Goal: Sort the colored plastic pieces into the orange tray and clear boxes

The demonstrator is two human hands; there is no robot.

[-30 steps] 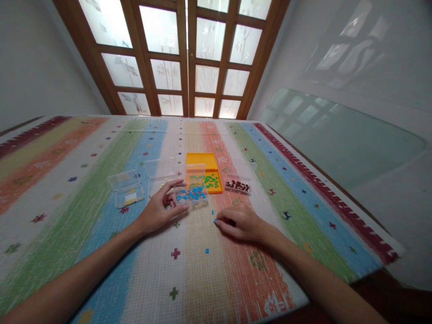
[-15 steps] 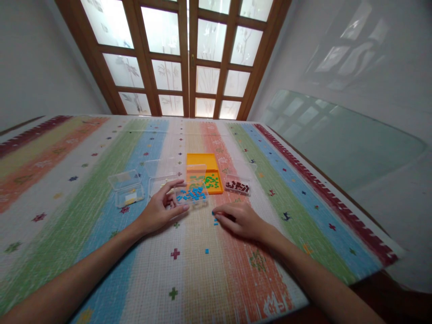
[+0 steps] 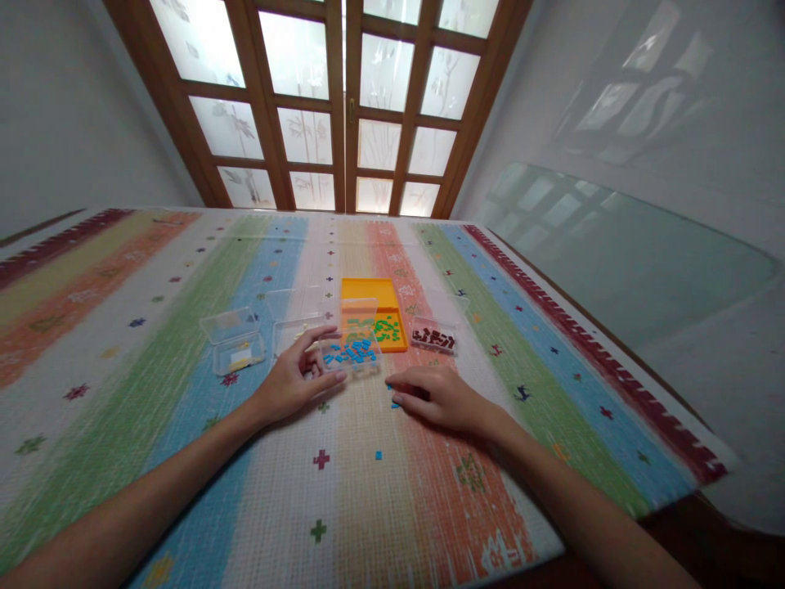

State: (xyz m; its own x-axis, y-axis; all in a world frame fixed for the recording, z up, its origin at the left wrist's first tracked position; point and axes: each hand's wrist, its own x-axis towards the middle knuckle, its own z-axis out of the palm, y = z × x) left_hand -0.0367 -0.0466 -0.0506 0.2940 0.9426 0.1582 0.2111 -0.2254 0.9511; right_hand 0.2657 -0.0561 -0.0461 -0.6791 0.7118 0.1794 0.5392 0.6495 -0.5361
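Note:
My left hand (image 3: 295, 372) grips the left side of a clear plastic box (image 3: 361, 368), thumb at the near edge and fingers curled behind. Many small blue blocks (image 3: 351, 353) lie in this box, and its see-through lid stands up at the back. To the right, my right hand (image 3: 437, 397) is low over the tablecloth with thumb and index finger closed at a tiny blue block (image 3: 388, 385). Another blue block (image 3: 395, 406) lies just under those fingertips. Nearer to me, a single blue block (image 3: 379, 456) rests alone on the cloth.
An open yellow box (image 3: 371, 290) with green pieces stands behind the blue blocks. Right of it is a clear box of dark red pieces (image 3: 432, 337). Two more open clear boxes stand at left, one holding yellow bits (image 3: 244, 357). A striped cloth (image 3: 294, 507) covers the table.
My right fingertips have shifted slightly over the small blue blocks, covering more of them. My left hand stays on the clear box. The whole view has drifted a little.

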